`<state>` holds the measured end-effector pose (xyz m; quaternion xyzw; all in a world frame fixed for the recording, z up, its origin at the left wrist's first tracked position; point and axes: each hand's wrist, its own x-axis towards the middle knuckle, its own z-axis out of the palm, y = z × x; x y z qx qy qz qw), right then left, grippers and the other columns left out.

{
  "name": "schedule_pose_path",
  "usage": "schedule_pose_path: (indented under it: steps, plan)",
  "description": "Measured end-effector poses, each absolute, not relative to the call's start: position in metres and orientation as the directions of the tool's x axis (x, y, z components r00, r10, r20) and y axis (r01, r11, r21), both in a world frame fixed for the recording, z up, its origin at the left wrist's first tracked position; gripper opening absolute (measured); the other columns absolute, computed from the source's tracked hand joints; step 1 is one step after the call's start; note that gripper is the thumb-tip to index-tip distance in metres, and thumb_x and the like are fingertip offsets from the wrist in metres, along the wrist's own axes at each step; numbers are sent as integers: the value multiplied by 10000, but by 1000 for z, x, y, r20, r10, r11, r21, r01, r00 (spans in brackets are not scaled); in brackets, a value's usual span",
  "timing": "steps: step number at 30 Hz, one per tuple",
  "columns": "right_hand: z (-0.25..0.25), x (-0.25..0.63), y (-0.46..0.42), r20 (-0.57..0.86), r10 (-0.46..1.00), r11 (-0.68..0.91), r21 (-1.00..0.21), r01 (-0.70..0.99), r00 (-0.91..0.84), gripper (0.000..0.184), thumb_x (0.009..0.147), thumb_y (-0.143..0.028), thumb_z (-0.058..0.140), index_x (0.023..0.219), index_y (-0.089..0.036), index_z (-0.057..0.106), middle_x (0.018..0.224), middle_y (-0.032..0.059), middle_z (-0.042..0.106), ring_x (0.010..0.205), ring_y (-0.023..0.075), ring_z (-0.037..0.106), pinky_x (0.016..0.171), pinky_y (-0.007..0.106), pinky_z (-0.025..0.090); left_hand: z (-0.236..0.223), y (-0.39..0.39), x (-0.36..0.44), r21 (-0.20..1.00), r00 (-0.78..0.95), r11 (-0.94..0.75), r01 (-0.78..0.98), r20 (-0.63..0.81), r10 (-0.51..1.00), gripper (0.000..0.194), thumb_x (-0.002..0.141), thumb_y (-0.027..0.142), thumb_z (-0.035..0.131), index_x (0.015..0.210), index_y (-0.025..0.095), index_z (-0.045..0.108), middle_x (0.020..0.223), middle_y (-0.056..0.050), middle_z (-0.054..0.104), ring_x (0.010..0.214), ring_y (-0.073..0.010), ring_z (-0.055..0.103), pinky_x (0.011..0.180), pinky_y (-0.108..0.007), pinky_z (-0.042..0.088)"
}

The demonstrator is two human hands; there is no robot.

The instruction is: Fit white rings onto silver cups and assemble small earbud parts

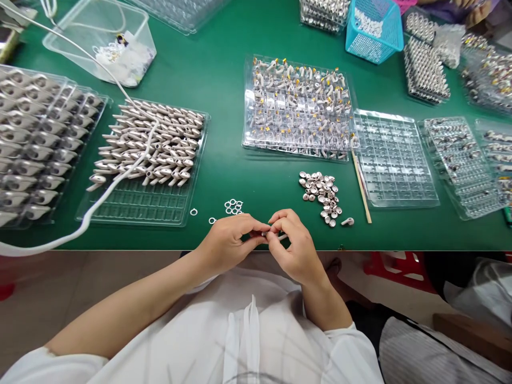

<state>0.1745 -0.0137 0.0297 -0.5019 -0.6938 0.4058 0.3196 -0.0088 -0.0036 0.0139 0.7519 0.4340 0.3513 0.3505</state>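
At the table's near edge, my left hand (226, 241) and my right hand (296, 246) meet, fingertips pinched together on a small earbud (283, 237). Its pale stem shows beneath my right fingers; the rest is mostly covered. Just beyond my left hand lie several white rings (233, 207), with a lone ring (193, 212) further left. A loose pile of small rounded metallic-looking caps (320, 186) sits beyond my right hand. To the right of that pile rests a single earbud shell (348, 221).
A tray of earbud shells (152, 144) stands at left, crossed by a white hose (116, 178). Ahead is a clear tray of white parts with yellow tabs (298, 106). A wooden stick (362, 186), an unfilled clear tray (396, 160) and a blue basket (374, 50) are to the right.
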Motion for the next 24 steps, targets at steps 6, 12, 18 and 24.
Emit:
schedule_pose_path:
  steps: [6,12,18,24]
  plan:
    - [32,178,-14,15,949,159,-885,438,-315,123,868,-158,551,769,-217,508,893,43,590,911,193,569,822,347,465,14,-5,-10,852,380,-376,364,233,895,139,822,88,690,920,159,757,732,-8,739,637,-104,665,618,-184,498]
    - [38,178,-15,-79,957,53,-897,439,-278,36,861,-214,599,880,-218,569,820,-4,618,774,143,581,733,277,471,21,-6,-13,934,354,-237,266,134,926,130,807,126,715,920,157,773,768,-27,757,662,-114,680,648,-197,529]
    - [35,178,-13,-98,959,1,-937,349,-266,89,876,-270,632,943,-218,604,814,-13,632,730,122,592,696,253,489,32,-3,-16,952,334,304,40,-300,894,195,785,281,757,943,168,775,893,-60,782,796,-178,732,746,-260,602]
    - [19,187,-21,-112,964,-57,-973,222,-243,139,908,-318,631,1011,-226,646,871,21,664,737,138,625,698,279,546,36,-1,-15,862,322,500,-83,-452,832,258,737,309,794,927,137,761,844,-65,768,729,-161,705,748,-294,604]
